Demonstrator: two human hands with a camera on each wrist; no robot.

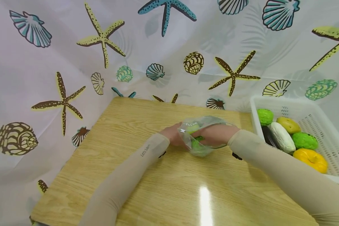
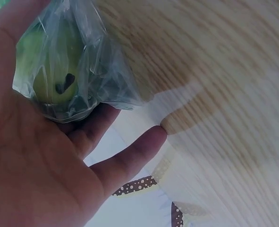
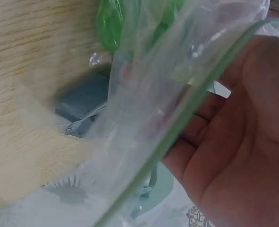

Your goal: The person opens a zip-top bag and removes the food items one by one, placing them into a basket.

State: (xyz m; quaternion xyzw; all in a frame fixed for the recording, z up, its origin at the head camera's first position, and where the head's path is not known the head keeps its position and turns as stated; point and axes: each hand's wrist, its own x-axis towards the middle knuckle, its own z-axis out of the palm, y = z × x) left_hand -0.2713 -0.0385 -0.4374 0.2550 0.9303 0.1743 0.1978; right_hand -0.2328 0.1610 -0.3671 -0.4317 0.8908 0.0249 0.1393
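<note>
A clear zip bag (image 1: 212,122) with a green-edged mouth is over the wooden table, slightly right of its middle. Inside it are a pale green round fruit (image 2: 59,66) with a dark stem and a brighter green vegetable (image 3: 112,23), perhaps a bell pepper. From the left, my left hand (image 1: 173,133) grips the bag around the pale fruit, thumb on one side and fingers beneath. My right hand (image 1: 217,135) reaches in through the bag's mouth, close to the green vegetable. Plastic blurs its fingertips, so whether they grasp anything is unclear.
A white plastic basket (image 1: 325,125) stands at the right, holding a yellow pumpkin (image 1: 310,159), a white oblong vegetable (image 1: 282,137), a dark eggplant (image 1: 268,137), a potato-like vegetable (image 1: 288,125) and bumpy green ones (image 1: 305,140). A shell-patterned curtain (image 1: 169,50) hangs behind the table.
</note>
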